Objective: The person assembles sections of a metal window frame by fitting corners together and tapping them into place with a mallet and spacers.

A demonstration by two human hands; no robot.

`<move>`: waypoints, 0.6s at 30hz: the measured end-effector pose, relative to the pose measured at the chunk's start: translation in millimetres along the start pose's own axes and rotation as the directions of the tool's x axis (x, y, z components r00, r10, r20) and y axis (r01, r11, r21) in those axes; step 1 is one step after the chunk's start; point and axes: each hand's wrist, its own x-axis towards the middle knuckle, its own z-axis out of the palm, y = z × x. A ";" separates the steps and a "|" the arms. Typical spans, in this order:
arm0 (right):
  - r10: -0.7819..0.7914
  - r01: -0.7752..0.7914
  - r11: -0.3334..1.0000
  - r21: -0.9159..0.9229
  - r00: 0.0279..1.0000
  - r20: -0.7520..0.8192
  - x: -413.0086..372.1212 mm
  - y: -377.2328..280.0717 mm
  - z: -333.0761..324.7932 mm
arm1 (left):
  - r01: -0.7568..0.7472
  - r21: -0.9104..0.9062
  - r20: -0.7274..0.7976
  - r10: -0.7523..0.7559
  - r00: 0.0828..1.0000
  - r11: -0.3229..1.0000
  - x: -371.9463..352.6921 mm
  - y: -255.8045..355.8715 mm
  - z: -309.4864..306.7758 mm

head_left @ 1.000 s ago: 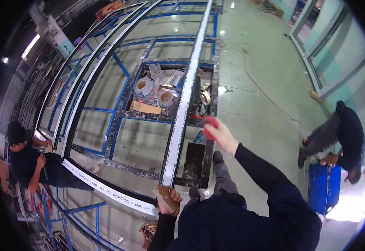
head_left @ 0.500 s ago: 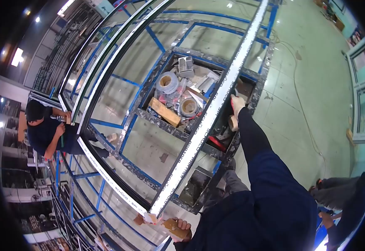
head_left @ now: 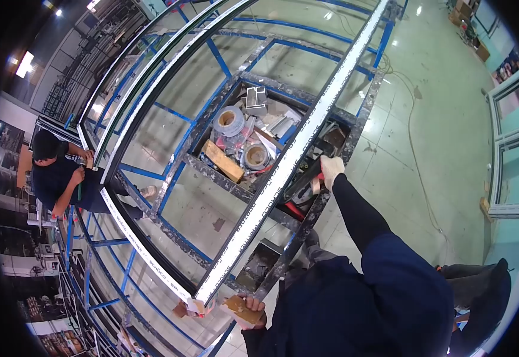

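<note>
Left hand at the frame corner, right hand over the tray.
A co-worker (head_left: pixel 57 175) stands by the far-left profiles; the white-taped frame (head_left: pixel 292 162) lies across the blue stand (head_left: pixel 215 56); the left hand (head_left: pixel 256 312) grasps a brown block (head_left: pixel 240 310) near its corner; the right hand (head_left: pixel 332 169) reaches into the cluttered tray (head_left: pixel 197 140), perhaps touching something red, its grip impossible to tell.

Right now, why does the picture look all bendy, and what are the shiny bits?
Head view: probably a wide lens, bowing the long frame and leaving black corners. Head view: glare from a lamp at upper left, bright spots on the floor.
</note>
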 end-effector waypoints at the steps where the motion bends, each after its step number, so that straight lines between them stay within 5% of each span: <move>1: -0.031 0.029 0.998 0.057 0.999 0.040 -10.2 -2.2 -6.3 | 0.007 -0.008 -0.012 -0.008 1.000 1.000 2.3 -0.6 3.3; 6: -0.140 0.099 0.973 0.207 0.970 0.196 -43.6 0.2 -27.1 | -0.004 0.008 -0.240 0.006 0.971 1.000 7.1 1.4 17.4; 8: -0.146 0.037 0.939 0.341 0.942 0.301 -66.3 -9.1 -35.9 | -0.013 0.013 -0.197 0.015 0.980 1.000 6.2 2.5 16.4; 15: -0.040 -0.045 0.916 0.398 0.979 0.201 -78.5 8.4 -48.8 | -0.037 0.003 -0.062 0.037 0.997 0.999 -20.7 5.3 -0.1; 18: 0.068 -0.160 0.826 0.541 0.980 0.185 -48.9 7.6 -68.0 | -0.088 -0.062 -0.287 0.067 0.956 0.994 -32.6 0.5 2.5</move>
